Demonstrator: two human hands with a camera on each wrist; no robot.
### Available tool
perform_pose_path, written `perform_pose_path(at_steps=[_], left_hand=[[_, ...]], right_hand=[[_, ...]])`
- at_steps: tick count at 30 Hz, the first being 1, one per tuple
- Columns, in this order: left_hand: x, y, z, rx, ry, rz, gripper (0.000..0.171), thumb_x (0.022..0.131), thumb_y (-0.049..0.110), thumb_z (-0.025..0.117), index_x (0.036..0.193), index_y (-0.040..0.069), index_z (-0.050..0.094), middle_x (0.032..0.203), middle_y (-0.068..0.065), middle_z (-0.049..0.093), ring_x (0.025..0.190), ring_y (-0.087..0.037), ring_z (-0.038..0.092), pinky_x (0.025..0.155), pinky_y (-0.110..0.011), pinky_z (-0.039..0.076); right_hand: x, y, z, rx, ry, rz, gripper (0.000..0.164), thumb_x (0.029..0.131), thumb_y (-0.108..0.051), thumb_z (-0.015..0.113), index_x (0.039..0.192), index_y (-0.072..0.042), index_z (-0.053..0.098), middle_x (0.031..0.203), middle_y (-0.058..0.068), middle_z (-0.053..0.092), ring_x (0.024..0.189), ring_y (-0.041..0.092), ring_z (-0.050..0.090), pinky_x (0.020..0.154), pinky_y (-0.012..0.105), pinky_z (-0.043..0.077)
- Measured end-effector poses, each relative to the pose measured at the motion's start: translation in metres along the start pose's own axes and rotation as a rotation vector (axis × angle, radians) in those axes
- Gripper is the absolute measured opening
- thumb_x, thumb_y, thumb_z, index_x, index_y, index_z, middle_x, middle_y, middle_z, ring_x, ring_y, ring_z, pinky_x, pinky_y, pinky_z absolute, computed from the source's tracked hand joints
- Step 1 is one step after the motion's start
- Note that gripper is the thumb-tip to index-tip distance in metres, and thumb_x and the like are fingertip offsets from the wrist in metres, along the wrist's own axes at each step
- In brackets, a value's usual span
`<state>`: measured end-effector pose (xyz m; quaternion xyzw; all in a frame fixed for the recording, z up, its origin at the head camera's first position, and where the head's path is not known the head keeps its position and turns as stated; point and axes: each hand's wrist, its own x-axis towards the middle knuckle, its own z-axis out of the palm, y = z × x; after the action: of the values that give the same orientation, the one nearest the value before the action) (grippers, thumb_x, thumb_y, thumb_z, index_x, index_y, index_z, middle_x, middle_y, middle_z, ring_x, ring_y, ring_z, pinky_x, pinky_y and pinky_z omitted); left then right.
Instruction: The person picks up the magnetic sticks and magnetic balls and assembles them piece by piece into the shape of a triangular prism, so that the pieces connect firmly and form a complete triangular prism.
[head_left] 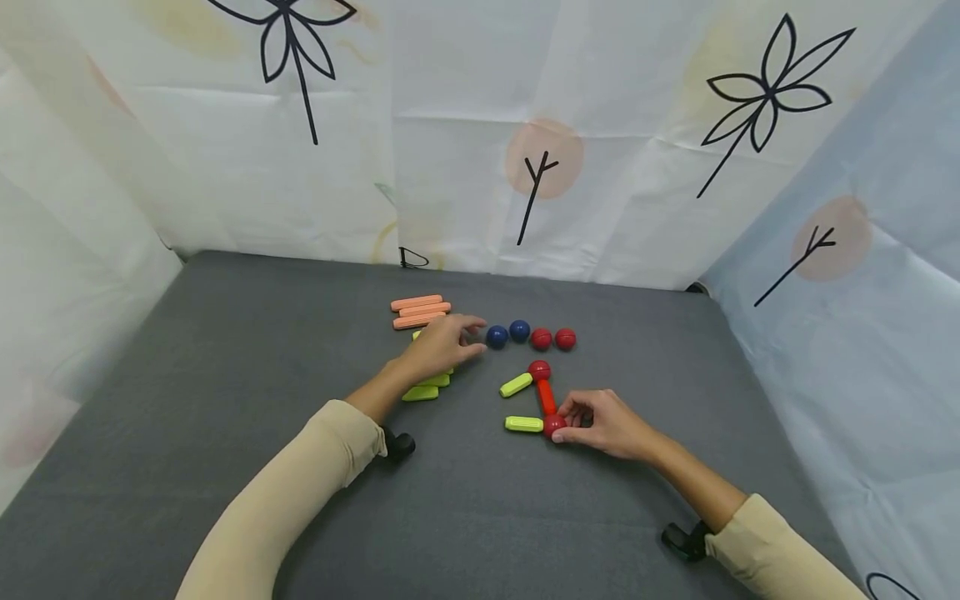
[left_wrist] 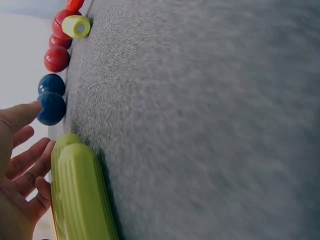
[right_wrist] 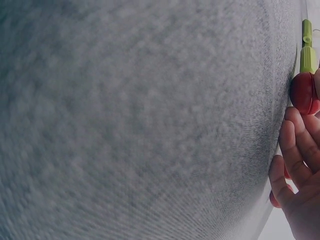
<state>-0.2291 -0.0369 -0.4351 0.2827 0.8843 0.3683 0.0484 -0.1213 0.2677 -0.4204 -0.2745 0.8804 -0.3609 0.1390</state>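
Observation:
My right hand [head_left: 603,421] pinches a red ball [right_wrist: 302,94] at the near end of a small assembly. A red rod [head_left: 547,398] joins that ball to a second red ball [head_left: 539,370], and from each ball a yellow-green rod [head_left: 523,423] sticks out to the left. My left hand [head_left: 441,346] reaches over the yellow-green rods [head_left: 422,392] with thumb and fingers apart and nothing held. Its fingertips are close to the nearer blue ball [head_left: 497,337]; in the left wrist view the thumb overlaps that ball [left_wrist: 51,108].
Beside the nearer blue ball, another blue ball [head_left: 520,331] and two loose red balls [head_left: 541,338] continue the row. Several orange rods [head_left: 417,303] lie behind my left hand. The grey table [head_left: 247,375] ends at a printed white curtain [head_left: 465,167].

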Motion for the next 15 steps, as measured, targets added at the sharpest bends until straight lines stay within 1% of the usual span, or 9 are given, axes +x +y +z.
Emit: perform_pose_path(at_steps=[6,10,13,15], left_hand=[[0.015,0.003,0.009,0.031,-0.029,-0.046,0.047,0.092,0.027,0.073,0.133,0.008,0.063,0.117,-0.009,0.068,0.104,-0.021,0.064,0.087,-0.040,0.051],[0.023,0.006,0.013,0.044,-0.039,-0.073,0.042,0.092,0.029,0.074,0.129,0.010,0.065,0.116,-0.009,0.068,0.106,-0.022,0.063,0.091,-0.042,0.050],[0.025,0.008,0.013,0.057,-0.041,-0.074,0.039,0.092,0.029,0.074,0.125,0.010,0.066,0.116,-0.009,0.068,0.107,-0.022,0.063,0.092,-0.042,0.050],[0.024,0.009,0.012,0.061,-0.051,-0.065,0.037,0.092,0.027,0.074,0.124,0.009,0.066,0.115,-0.009,0.068,0.107,-0.022,0.063,0.091,-0.042,0.050]], right_hand=[[-0.001,0.000,0.000,0.000,-0.002,0.008,0.025,0.085,-0.030,0.081,0.097,-0.014,0.067,0.084,-0.009,0.063,0.075,0.008,0.058,0.068,0.024,0.051],[-0.001,0.001,0.000,-0.001,-0.002,0.012,0.025,0.085,-0.030,0.081,0.097,-0.014,0.067,0.083,-0.009,0.063,0.074,0.009,0.058,0.068,0.024,0.051],[-0.001,0.001,0.000,0.000,0.000,0.012,0.025,0.085,-0.031,0.081,0.098,-0.014,0.067,0.084,-0.009,0.063,0.075,0.009,0.058,0.068,0.024,0.051],[0.000,0.001,0.000,0.001,0.001,0.010,0.025,0.085,-0.031,0.081,0.098,-0.014,0.068,0.084,-0.009,0.063,0.075,0.010,0.059,0.068,0.024,0.051]])
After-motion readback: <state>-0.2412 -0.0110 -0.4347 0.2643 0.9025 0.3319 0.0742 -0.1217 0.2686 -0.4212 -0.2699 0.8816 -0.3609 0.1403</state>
